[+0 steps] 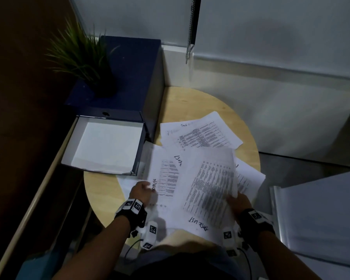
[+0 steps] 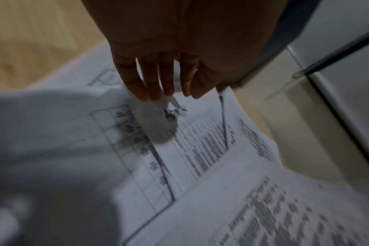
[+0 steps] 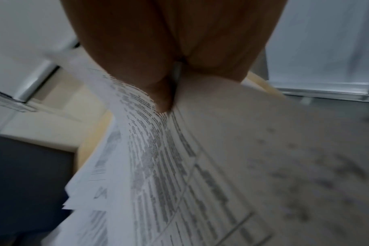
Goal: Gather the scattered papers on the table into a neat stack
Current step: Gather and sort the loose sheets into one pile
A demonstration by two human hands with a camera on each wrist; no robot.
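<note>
Several printed white sheets lie overlapping on a round wooden table (image 1: pixel 190 102). My left hand (image 1: pixel 143 188) rests with straight fingers (image 2: pixel 150 89) on a sheet with a table and handwriting (image 1: pixel 166 174), near its front-left corner. My right hand (image 1: pixel 235 199) pinches a bundle of printed sheets (image 1: pixel 212 178) at its right edge, lifted and curved above the pile; the thumb (image 3: pixel 164 99) presses on top of the sheets (image 3: pixel 158 158). One more sheet (image 1: pixel 200 132) lies farther back, another (image 1: pixel 249 178) sticks out to the right under the held bundle.
An open dark-blue box (image 1: pixel 139 150) with a white inside overhangs the table's left edge. Behind it stand a blue cabinet (image 1: pixel 133 73) and a green plant (image 1: pixel 79 55). A white panel (image 1: pixel 321 215) is close on the right, a wall behind the table.
</note>
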